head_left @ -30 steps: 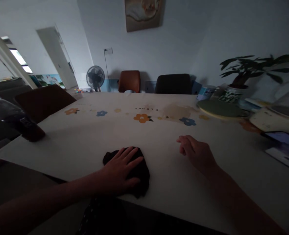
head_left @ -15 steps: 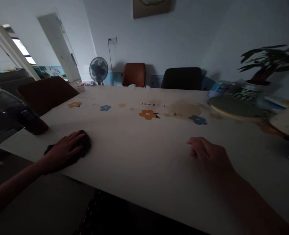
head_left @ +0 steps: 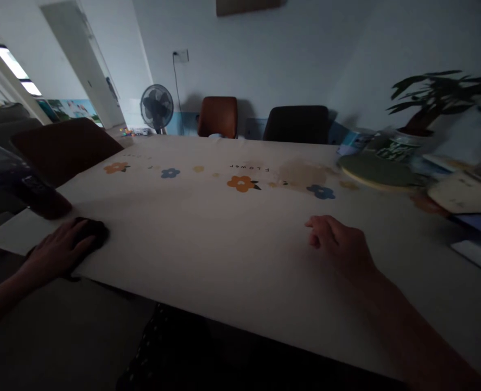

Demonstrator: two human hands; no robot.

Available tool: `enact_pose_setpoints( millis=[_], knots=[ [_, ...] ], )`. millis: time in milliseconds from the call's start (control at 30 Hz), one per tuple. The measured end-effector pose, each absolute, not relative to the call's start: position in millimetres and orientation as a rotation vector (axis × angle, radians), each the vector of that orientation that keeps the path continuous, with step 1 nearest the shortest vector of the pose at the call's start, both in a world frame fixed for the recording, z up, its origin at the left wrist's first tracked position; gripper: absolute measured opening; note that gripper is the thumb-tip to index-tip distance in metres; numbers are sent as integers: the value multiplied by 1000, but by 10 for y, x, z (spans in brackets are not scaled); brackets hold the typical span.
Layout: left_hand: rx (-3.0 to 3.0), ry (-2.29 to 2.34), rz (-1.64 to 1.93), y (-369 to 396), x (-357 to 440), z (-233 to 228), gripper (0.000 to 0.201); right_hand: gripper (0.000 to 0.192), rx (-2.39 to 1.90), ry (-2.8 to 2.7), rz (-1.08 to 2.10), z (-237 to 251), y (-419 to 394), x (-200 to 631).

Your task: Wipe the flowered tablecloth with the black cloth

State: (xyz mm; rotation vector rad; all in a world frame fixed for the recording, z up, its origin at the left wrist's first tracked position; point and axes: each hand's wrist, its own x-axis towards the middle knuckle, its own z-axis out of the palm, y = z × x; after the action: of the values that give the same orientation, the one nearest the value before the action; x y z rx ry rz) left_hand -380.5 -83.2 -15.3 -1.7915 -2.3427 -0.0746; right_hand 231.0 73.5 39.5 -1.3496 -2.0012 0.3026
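My left hand (head_left: 57,251) lies flat on a dark cloth (head_left: 93,231) at the near left corner of the table (head_left: 208,239), pressing it against the white flowered tablecloth. Most of the cloth is hidden under the palm. My right hand (head_left: 340,245) rests on the tablecloth to the right of centre with its fingers loosely curled and nothing in it. A dark plastic bottle (head_left: 18,182) lies on its side just beyond the left hand, close to the cloth.
At the right end stand a potted plant (head_left: 423,111), a round green board (head_left: 377,171), a white appliance (head_left: 462,195) and papers. Chairs (head_left: 217,117) stand at the far side and at the left (head_left: 63,149). A floor fan (head_left: 156,107) stands by the wall.
My left hand has slid the dark cloth from the near middle of the table leftward to the near left corner. My right hand has stayed almost where it was.
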Motion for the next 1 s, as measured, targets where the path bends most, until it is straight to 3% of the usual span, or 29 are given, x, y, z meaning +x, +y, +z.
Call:
enact_pose_setpoints(
  millis=[200,500,733,867,1000],
  knots=[
    [-2102,-2140,-212,-648,-2514,-174,68,40,-1332,-1933,388,397,671,2252],
    [-2776,-1738,-180,281,-537,122,73,39,-1247,-1985,304,832,195,2229],
    [-2997,-1360,-445,351,1010,124,70,40,-1518,-1963,83,571,-92,2663],
    [-3391,-1476,-755,344,1493,203,62,44,-1629,-1862,38,355,-189,2876],
    [-3590,-1642,-937,446,1342,357,53,51,-1677,-1942,132,96,-248,2980]
  ],
)
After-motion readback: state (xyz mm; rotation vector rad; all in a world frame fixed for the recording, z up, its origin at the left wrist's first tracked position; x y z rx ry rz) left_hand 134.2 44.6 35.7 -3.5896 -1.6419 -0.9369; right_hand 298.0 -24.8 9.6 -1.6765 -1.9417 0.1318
